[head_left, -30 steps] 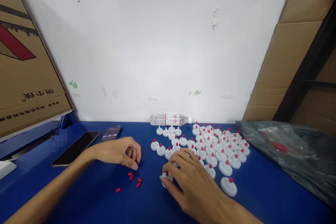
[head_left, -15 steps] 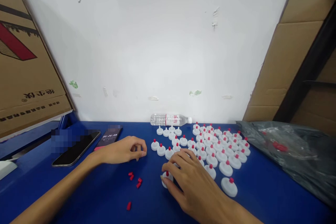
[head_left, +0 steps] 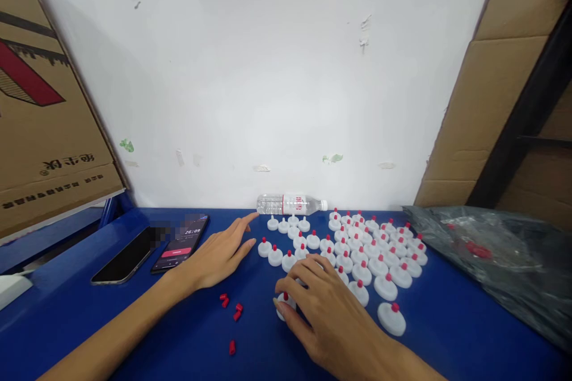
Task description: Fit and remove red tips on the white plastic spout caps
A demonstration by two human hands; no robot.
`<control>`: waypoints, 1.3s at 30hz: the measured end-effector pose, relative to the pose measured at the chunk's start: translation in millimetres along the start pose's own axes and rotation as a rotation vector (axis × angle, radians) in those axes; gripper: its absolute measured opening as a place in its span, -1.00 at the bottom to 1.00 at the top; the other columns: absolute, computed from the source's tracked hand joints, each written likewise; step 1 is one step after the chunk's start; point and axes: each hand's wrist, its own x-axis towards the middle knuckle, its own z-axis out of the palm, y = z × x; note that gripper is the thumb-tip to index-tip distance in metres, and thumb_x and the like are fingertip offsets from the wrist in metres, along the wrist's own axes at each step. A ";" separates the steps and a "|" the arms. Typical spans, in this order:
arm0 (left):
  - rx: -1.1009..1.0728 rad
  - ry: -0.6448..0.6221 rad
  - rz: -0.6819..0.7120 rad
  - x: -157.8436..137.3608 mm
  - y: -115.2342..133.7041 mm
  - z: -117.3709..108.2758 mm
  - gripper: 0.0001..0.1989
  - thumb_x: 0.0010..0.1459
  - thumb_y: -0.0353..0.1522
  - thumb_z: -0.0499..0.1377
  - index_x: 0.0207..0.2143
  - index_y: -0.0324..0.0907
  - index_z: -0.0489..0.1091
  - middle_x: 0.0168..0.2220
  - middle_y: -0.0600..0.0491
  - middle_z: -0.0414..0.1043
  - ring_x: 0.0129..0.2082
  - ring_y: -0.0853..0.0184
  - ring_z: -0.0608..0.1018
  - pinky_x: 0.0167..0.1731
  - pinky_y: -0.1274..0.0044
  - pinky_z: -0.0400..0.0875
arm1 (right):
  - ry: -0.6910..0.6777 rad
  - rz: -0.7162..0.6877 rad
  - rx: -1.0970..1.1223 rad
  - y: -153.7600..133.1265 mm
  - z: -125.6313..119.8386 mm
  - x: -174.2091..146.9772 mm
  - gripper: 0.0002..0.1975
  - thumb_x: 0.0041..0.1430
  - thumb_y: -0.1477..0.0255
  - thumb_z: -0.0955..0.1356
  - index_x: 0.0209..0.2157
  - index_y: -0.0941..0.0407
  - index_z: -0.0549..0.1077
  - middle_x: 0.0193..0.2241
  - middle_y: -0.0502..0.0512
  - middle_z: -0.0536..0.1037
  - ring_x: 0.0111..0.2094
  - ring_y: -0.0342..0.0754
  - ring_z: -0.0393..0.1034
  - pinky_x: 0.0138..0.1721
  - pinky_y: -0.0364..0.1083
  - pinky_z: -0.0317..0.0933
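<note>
My left hand (head_left: 223, 256) reaches over the table with its fingers stretched and parted, holding nothing. Its fingertips are close to several white nozzle caps (head_left: 272, 224) with bare spouts. My right hand (head_left: 319, 300) curls around a white nozzle cap with a red tip (head_left: 286, 308), which rests on the table between thumb and fingers. Many more white caps with red tips (head_left: 361, 274) stand upright around and beyond this hand. Several loose red tips (head_left: 237, 312) lie on the table between my arms, one of them (head_left: 232, 347) nearer to me.
A clear plastic bottle (head_left: 292, 204) lies against the wall behind the caps. Two phones, a black one (head_left: 125, 256) and one showing a timer (head_left: 181, 244), lie at left. A grey plastic bag (head_left: 496, 268) covers the right side. Cardboard (head_left: 49, 107) stands at left.
My left hand has opened from a curl and stretched its fingers forward toward the bare-spouted caps. The nearest loose red tip has shifted slightly right. My right hand stays in place.
</note>
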 end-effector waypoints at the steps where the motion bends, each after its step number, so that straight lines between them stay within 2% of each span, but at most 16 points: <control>1: 0.001 -0.001 -0.001 0.5 -0.7 0.4 -0.43 0.48 -0.10 -0.18 0.44 -0.01 -0.17 0.14 -0.11 0.35 0.06 0.07 0.52 0.07 0.28 0.36 | 0.000 0.001 0.004 0.1 0.0 0.1 -0.89 0.39 0.44 0.30 -0.15 0.03 0.48 -0.25 0.04 0.50 -0.08 0.02 0.37 0.14 0.11 0.17; 7: 0.037 -0.006 -0.013 17.3 -14.2 11.9 -0.47 0.50 -0.16 -0.25 0.44 -0.01 -0.15 0.06 -0.07 0.37 -0.04 0.11 0.54 0.01 0.32 0.38 | -0.016 -0.011 0.032 0.3 -1.9 -0.5 -0.88 0.40 0.45 0.29 -0.12 0.04 0.48 -0.23 0.03 0.50 -0.08 0.01 0.36 0.16 0.11 0.14; 10: 0.090 0.003 -0.025 29.1 -20.4 20.1 -0.47 0.50 -0.21 -0.28 0.46 0.02 -0.16 -0.01 -0.07 0.33 -0.21 0.15 0.57 -0.13 0.36 0.42 | -0.024 -0.027 0.036 0.1 -4.0 0.4 -0.87 0.41 0.46 0.28 -0.13 0.06 0.48 -0.24 0.04 0.50 -0.10 0.00 0.35 0.14 0.11 0.14; 14: 0.162 -0.016 -0.027 35.3 -23.9 26.2 -0.44 0.48 -0.26 -0.23 0.47 0.12 -0.20 -0.13 -0.03 0.29 -0.40 0.22 0.53 -0.28 0.41 0.39 | -0.038 -0.042 0.046 -0.2 -4.4 1.0 -0.86 0.41 0.49 0.27 -0.15 0.06 0.47 -0.23 0.04 0.49 -0.10 0.00 0.35 0.16 0.13 0.12; 18: 0.196 -0.049 -0.013 35.3 -26.1 28.8 -0.36 0.40 -0.42 -0.13 0.46 0.14 -0.14 -0.13 -0.06 0.28 -0.41 0.22 0.53 -0.30 0.41 0.38 | -0.058 -0.049 0.056 -2.3 -1.9 0.5 -0.85 0.40 0.52 0.28 -0.14 0.03 0.47 -0.22 0.02 0.50 -0.09 0.01 0.36 0.18 0.18 0.10; 23: 0.154 -0.037 0.002 35.5 -26.3 27.1 -0.43 0.39 -0.41 -0.11 0.40 0.10 0.08 -0.19 -0.06 0.32 -0.37 0.16 0.53 -0.29 0.39 0.37 | -0.048 -0.066 0.057 -4.8 -1.2 2.2 -0.85 0.38 0.53 0.29 -0.13 0.03 0.46 -0.21 0.01 0.51 -0.09 0.00 0.37 0.18 0.17 0.12; 27: 0.041 0.048 0.001 34.6 -22.5 22.0 -0.58 0.44 -0.30 -0.10 0.26 0.04 0.29 -0.16 -0.04 0.36 -0.28 0.16 0.52 -0.26 0.41 0.35 | -0.021 -0.070 0.026 -2.9 -3.4 3.5 -0.85 0.37 0.53 0.29 -0.15 0.03 0.47 -0.24 0.02 0.51 -0.11 0.01 0.39 0.16 0.17 0.16; 30: -0.096 0.099 -0.031 30.9 -19.8 18.7 -0.72 0.41 -0.20 0.01 0.03 -0.05 0.40 -0.32 0.05 0.41 -0.33 0.21 0.50 -0.31 0.46 0.32 | -0.001 -0.072 -0.003 -1.0 -5.7 3.4 -0.84 0.37 0.53 0.28 -0.16 0.04 0.48 -0.25 0.03 0.52 -0.12 0.00 0.40 0.16 0.16 0.17; 32: -0.206 0.115 -0.064 26.8 -18.7 16.2 -0.79 0.36 -0.17 0.09 -0.12 -0.09 0.39 -0.44 0.12 0.38 -0.41 0.26 0.48 -0.39 0.51 0.30 | 0.006 -0.074 -0.015 -0.5 -6.9 2.8 -0.84 0.38 0.53 0.28 -0.16 0.04 0.48 -0.25 0.03 0.52 -0.12 0.00 0.41 0.17 0.16 0.16; 34: -0.331 0.125 -0.097 22.9 -17.8 12.0 -0.77 0.33 -0.14 0.12 -0.21 -0.11 0.33 -0.45 0.15 0.37 -0.50 0.32 0.47 -0.47 0.54 0.28 | 0.018 -0.067 -0.025 -0.5 -7.7 2.1 -0.84 0.38 0.51 0.28 -0.15 0.03 0.48 -0.24 0.02 0.52 -0.11 0.00 0.41 0.19 0.18 0.13; 39: -0.669 0.058 -0.115 17.8 -9.0 -8.7 -0.67 0.34 -0.03 0.06 -0.25 -0.09 0.14 -0.50 0.25 0.30 -0.72 0.46 0.41 -0.71 0.64 0.14 | 0.137 0.025 -0.108 0.3 -10.1 2.4 -0.85 0.39 0.48 0.29 -0.10 0.02 0.48 -0.23 0.01 0.56 -0.12 0.01 0.43 0.27 0.26 -0.04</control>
